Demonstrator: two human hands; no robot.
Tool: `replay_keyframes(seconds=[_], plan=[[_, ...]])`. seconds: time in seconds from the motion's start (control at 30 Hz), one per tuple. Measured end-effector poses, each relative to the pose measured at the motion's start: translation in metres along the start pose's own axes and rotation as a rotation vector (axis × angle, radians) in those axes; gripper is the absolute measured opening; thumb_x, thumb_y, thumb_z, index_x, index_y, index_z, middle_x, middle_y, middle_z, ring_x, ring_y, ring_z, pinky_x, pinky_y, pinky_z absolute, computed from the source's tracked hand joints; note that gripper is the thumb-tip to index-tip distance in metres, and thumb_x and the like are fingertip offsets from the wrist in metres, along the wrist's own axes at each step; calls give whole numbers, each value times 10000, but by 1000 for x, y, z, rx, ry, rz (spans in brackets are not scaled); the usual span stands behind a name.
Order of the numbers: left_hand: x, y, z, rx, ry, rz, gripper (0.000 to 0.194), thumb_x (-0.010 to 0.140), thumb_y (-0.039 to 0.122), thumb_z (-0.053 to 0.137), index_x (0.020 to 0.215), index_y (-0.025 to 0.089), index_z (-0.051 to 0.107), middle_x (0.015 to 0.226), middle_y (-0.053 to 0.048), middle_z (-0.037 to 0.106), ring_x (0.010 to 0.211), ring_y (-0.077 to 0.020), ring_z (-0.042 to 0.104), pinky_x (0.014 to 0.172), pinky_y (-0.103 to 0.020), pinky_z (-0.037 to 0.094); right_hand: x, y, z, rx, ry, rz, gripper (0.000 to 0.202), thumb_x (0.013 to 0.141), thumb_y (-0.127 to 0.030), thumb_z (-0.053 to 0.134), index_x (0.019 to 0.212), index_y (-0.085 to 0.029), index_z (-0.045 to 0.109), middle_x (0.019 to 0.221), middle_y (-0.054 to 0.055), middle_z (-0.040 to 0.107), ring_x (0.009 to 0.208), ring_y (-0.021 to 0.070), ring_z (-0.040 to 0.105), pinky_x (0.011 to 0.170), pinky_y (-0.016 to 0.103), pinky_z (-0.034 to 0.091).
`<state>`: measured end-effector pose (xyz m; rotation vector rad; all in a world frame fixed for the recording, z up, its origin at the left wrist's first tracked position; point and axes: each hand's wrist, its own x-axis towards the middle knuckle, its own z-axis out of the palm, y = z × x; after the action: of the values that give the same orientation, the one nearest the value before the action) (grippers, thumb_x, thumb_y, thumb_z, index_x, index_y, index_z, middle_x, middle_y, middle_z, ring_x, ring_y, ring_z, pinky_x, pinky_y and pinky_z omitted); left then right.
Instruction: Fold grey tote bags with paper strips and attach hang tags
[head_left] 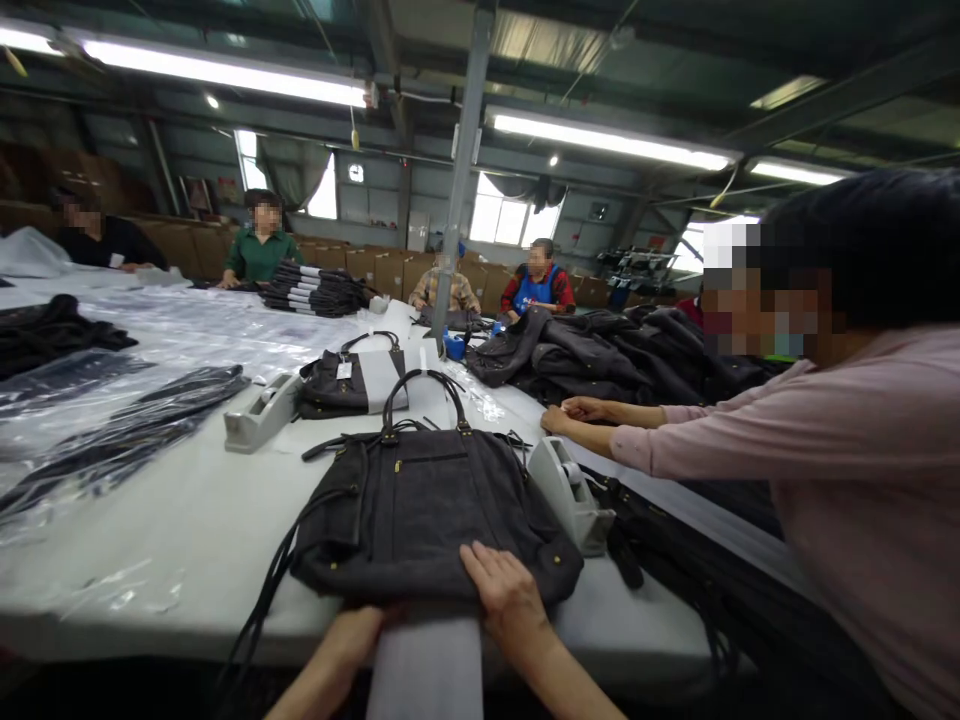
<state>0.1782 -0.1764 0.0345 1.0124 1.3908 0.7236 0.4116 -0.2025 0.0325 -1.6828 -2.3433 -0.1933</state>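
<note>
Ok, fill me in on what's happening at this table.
The person's right hand lies on the lower front of a dark bag; the left hand is at its bottom edge, fingertips hidden. A pale strip runs from beneath the bag past the table edge. Behind stands another bag, with a white band. A co-worker has both hands out at the right.

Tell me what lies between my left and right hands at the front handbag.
In the head view, a pale strip shows below the dark handbag, between the left hand and the right hand.

left hand [354, 636] low — right hand [508, 597] higher, fingers outstretched
</note>
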Motion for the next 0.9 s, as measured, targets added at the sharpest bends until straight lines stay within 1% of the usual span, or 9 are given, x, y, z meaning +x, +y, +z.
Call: replay_keyframes(seconds=[0.1,0.17,0.27,0.33,0.47,0.53,0.7,0.77,0.9], plan=[[2,-27,-13,-44,-85,52,281,628,400,719,769,162,665,829,-48,683,852,-245,615,733,-307,473,17,-25,6,-34,-95,17,509,804,-45,423,1284,-179,523,1224,140,595,1045,236,583,883,361,449],[0,-56,-10,-22,-139,17,444,558,579,702,570,145,604,576,-31,601,602,-210,564,569,-300,427,17,-37,20,-65,-139,-5,455,834,-81,432,1266,-183,534,1208,148,599,1051,255,578,881,381,444],[-3,-93,6,-25,-57,81,578,537,723,626,531,149,563,511,-10,531,549,-172,498,538,-277,391,16,-42,30,-73,-150,-37,426,854,-114,435,1261,-202,528,1234,126,586,1092,264,554,906,390,429],[-6,-104,15,-32,12,146,586,572,736,593,566,150,571,549,-14,547,584,-173,503,558,-269,397,22,-41,20,-65,-157,-58,427,853,-114,435,1262,-205,519,1224,116,589,1059,248,565,874,365,443],[-10,-104,21,-37,25,156,567,606,720,586,615,153,583,616,-38,596,634,-196,535,588,-274,422,42,-42,-1,-95,-75,-92,420,866,-115,417,1269,-196,504,1239,134,572,1067,244,553,877,360,435],[-10,-103,20,-65,-16,162,558,625,706,585,649,148,597,657,-52,622,672,-208,553,617,-278,441,39,-46,8,-113,-32,-121,400,876,-123,418,1256,-199,514,1231,138,579,1070,242,555,891,371,429],[-9,-104,17,-129,-137,177,556,637,676,613,777,139,647,764,-61,663,770,-221,579,722,-292,475,10,-48,55,-94,48,-139,362,886,-145,449,1225,-216,552,1197,98,616,1091,234,562,913,362,429],[-10,-104,17,-155,-169,173,565,634,682,614,800,143,653,782,-62,669,803,-231,589,751,-300,480,5,-46,62,-88,47,-134,364,885,-151,458,1227,-225,555,1207,88,614,1086,236,569,907,357,436],[-15,-103,18,-180,-156,196,613,637,713,589,857,146,662,811,-72,681,849,-253,602,777,-317,487,8,-42,61,-97,66,-156,351,882,-169,470,1216,-215,568,1191,94,625,1050,234,592,886,344,452]])
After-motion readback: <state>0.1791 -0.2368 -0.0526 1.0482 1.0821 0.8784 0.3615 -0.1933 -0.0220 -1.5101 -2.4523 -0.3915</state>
